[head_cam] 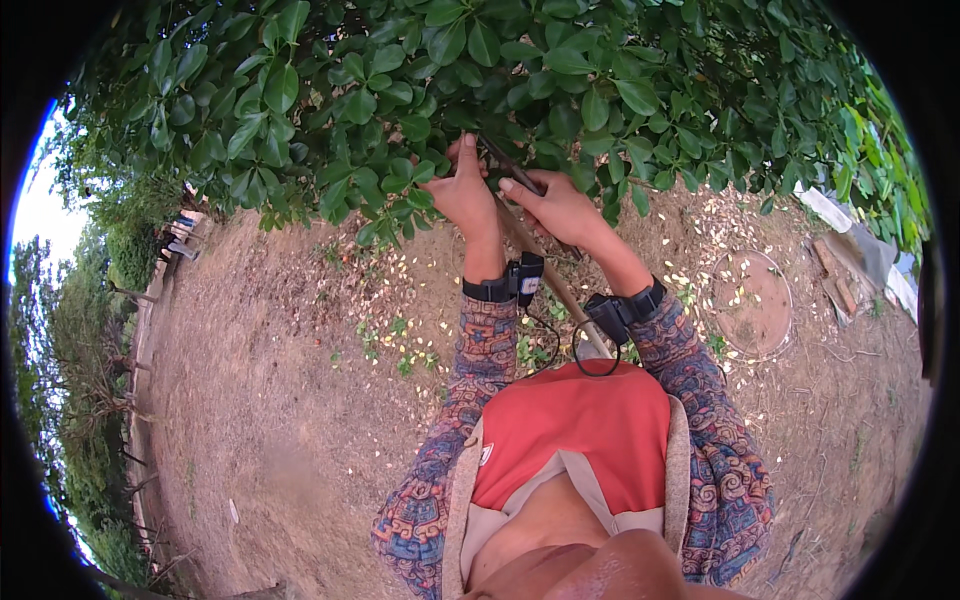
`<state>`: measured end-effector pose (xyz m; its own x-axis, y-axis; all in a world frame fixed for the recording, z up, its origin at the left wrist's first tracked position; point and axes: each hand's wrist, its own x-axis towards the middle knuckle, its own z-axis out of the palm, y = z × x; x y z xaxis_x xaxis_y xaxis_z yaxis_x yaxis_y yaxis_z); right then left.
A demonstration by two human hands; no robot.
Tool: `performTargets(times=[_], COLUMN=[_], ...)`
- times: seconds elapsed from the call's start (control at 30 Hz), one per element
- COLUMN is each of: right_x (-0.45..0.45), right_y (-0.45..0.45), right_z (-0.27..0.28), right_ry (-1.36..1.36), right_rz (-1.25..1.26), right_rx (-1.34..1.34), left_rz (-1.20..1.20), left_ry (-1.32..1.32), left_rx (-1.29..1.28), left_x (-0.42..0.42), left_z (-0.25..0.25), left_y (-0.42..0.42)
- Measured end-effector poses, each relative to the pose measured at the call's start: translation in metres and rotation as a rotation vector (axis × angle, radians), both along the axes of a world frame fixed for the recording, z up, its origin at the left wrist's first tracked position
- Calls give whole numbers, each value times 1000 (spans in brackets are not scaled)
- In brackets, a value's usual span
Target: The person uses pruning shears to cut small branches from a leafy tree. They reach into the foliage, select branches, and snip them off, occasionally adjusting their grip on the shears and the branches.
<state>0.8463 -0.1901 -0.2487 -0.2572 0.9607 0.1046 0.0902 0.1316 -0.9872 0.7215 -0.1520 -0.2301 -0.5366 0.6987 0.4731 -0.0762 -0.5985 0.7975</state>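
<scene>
At the lower edge of the dense green foliage (360,105), both my hands are raised close together. My left hand (466,196) is among the leaves, thumb pointing up and fingers curled. Leaves partly hide those fingers, so what they hold is unclear. My right hand (566,211) grips a slim dark rod (517,163), its upper end running into the leaves and its lower end showing below the palm. Behind my wrists slants a brown wooden pole or trunk (559,285), and my red garment (577,427) covers its foot.
Black wrist straps with small devices (527,279) and loose cables sit on both forearms. Dry ground (300,337) bears scattered yellow leaves. At right are a round cover (752,304) and bricks (846,296). A low wall (142,360) and trees line the left.
</scene>
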Motion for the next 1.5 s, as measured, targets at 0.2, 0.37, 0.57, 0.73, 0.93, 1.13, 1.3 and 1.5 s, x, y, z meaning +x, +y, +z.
performTargets(times=[0.2,0.37,0.57,0.73,0.93,1.13,1.3,1.5], right_x=[0,3,5,5,11,34,51,74], right_y=[7,3,0,4,3,-16,-27,-22], right_z=[-4,3,2,-4,-9,1,2,-6], right_ry=[9,-24,-119,-22,-54,-21,326,552], right_rz=[-23,-13,-45,-71,-26,139,251,130], right_rx=[63,-36,-27,61,18,101,188,177], left_rz=[-3,4,77,58,66,134,43,-100], left_ry=[-3,14,36,55,42,50,164,234], left_rx=[-21,-13,21,-6,55,104,-66,-22], left_x=[4,4,2,6,-2,-11,-8,29], left_z=[2,-1,-1,-4,-8,-15,-12,1], left_y=[-3,-2,-1,0,10,12,-6,-45])
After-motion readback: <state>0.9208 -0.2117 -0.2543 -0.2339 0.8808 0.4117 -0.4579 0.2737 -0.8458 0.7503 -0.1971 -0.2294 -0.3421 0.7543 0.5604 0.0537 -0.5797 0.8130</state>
